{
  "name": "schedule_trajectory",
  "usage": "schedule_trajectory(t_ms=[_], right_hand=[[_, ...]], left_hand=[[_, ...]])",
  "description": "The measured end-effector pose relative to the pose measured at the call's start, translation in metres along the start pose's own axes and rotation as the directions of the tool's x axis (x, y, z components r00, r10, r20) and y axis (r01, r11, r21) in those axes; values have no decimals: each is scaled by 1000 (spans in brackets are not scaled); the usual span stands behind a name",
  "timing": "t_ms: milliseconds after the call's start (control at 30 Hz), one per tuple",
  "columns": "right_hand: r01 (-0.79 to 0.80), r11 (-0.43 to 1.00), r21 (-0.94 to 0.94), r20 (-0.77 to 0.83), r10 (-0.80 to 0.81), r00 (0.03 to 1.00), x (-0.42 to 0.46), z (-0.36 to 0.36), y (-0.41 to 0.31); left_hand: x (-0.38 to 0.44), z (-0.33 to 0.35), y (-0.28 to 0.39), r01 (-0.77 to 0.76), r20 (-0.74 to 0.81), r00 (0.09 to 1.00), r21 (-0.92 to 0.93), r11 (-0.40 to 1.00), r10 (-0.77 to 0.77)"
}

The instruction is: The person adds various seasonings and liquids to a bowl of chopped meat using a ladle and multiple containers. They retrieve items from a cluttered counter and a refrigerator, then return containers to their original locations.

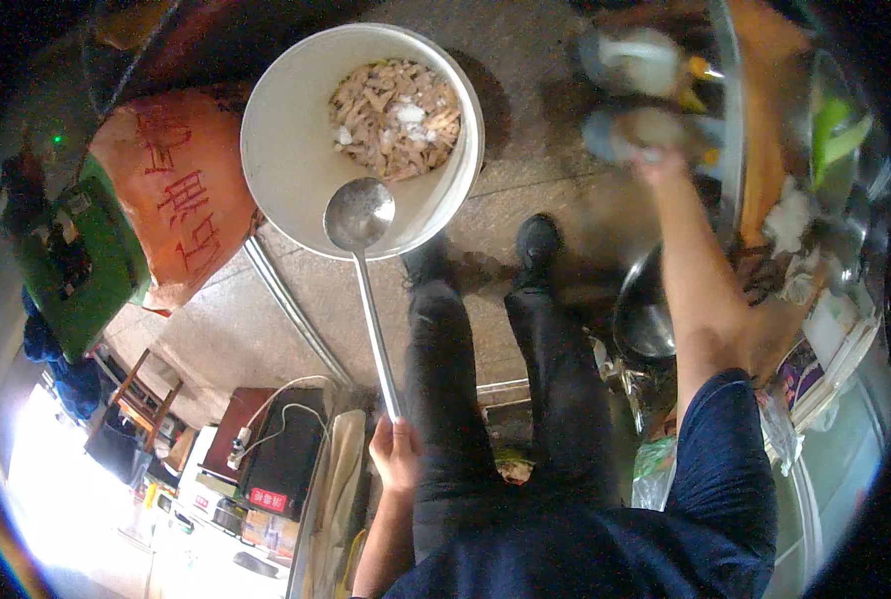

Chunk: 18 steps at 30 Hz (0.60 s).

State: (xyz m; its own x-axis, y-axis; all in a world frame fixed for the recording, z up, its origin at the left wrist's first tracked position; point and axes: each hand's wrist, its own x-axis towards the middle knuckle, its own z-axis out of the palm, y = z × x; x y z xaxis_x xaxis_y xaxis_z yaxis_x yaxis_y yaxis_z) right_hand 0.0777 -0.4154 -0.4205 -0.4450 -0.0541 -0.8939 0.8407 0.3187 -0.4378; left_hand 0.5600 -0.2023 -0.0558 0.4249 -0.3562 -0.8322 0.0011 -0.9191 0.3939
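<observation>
My left hand (396, 453) grips the end of a long-handled metal ladle (374, 322). The ladle's bowl hangs over the near rim of a large white plastic bucket (284, 157). Pale strips that look like raw meat (378, 112) lie at the bottom of the bucket, with white powder (409, 116) in clumps on top. My right hand (653, 159) reaches out to the right, at blurred containers on the floor's far side. One container (651, 127) is right at my fingers; motion blur hides whether I hold it. Another pale container (640, 60) stands beyond it.
An orange sack (172, 202) bearing handwriting leans left of the bucket, beside a green box (78, 262). A dark round pan (644, 307) sits under my right forearm. A wooden-edged counter (767, 112) runs along the right. A power strip (239, 445) with cables lies lower left.
</observation>
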Motion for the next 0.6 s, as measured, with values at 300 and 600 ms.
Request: schedule_trajectory(t_ms=[300, 600], right_hand=[[139, 888, -438, 308, 3, 952, -112, -92, 26], [274, -70, -959, 269, 73, 960, -295, -229, 24]], left_hand=[[-1, -7, -16, -89, -10, 996, 119, 989, 91], [-45, -25, -7, -122, -137, 977, 265, 957, 162]])
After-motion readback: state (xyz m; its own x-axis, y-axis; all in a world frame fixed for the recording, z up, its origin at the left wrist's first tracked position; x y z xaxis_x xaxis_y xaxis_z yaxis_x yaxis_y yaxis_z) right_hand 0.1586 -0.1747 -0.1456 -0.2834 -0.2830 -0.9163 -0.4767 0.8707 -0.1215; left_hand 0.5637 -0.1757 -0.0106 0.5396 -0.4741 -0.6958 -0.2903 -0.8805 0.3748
